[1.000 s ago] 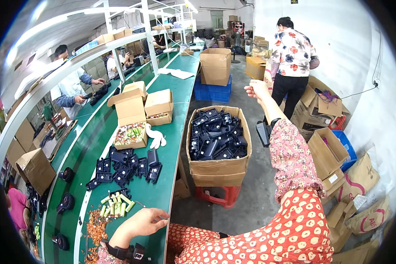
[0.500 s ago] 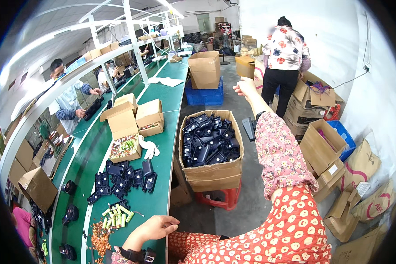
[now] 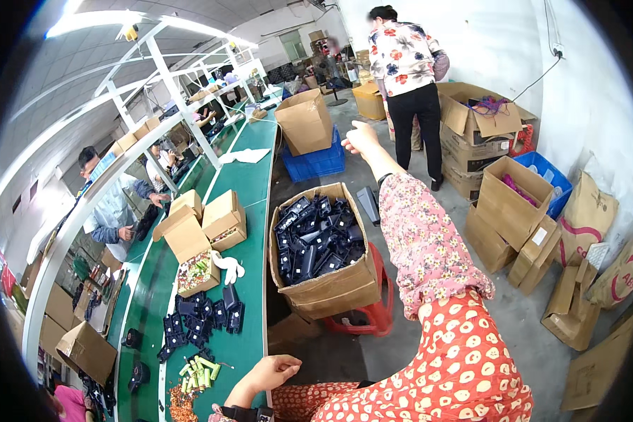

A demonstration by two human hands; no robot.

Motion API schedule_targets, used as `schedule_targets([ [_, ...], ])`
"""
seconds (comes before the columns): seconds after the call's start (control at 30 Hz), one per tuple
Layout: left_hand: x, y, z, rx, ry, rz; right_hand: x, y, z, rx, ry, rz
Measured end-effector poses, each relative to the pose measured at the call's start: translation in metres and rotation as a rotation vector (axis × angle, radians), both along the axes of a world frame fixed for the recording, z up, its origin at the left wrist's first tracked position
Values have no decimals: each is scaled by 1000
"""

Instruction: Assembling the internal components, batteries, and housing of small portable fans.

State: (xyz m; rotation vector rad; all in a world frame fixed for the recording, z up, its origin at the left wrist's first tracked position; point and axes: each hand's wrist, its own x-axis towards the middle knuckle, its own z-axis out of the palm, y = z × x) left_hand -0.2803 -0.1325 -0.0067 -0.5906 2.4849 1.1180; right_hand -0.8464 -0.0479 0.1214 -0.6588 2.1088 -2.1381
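Over the bench's near edge, my left hand (image 3: pixel 273 373) is loosely closed, fingertips drawn to the thumb, with nothing visible in it. My right hand (image 3: pixel 360 138) is stretched far forward above the floor, its fingers curled in and no object showing. A dark grey block (image 3: pixel 368 205) appears beside my right wrist band. Between my arms, a cardboard box (image 3: pixel 330 290) full of black plastic housings (image 3: pixel 316 239) rests on a red stool (image 3: pixel 378 309). More black housings (image 3: pixel 200 320) lie heaped on the green bench, with green battery cells (image 3: pixel 199 373) and small orange parts (image 3: pixel 183 404) closer to me.
Beyond the pile, open cartons (image 3: pixel 198 273) hold small parts, with a white glove (image 3: pixel 228 267) alongside. A large carton (image 3: pixel 304 121) stands on a blue crate (image 3: pixel 315 163). A person (image 3: pixel 409 77) stands ahead; cartons and sacks (image 3: pixel 584 211) line the right wall. Another person (image 3: pixel 116 200) works across the bench.
The whole view has tilted, and the filled box now looks slanted. My right hand has shifted left in the picture, still reaching forward. My left hand's fingers are curled more tightly.
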Motion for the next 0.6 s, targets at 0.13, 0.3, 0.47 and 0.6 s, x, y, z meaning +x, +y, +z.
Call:
schedule_targets([
  [0.13,5,5,-10,-3,-39,1,1,4,4,-20,-3,20],
  [0.3,26,22,-49,-87,6,125,-8,3,20,9,23,26],
  [0.47,66,57,-90,-210,197,393,-25,-13,31,33,-6,56],
  [0.6,91,57,-99,-313,297,418,-32,-39,40,52,-27,88],
])
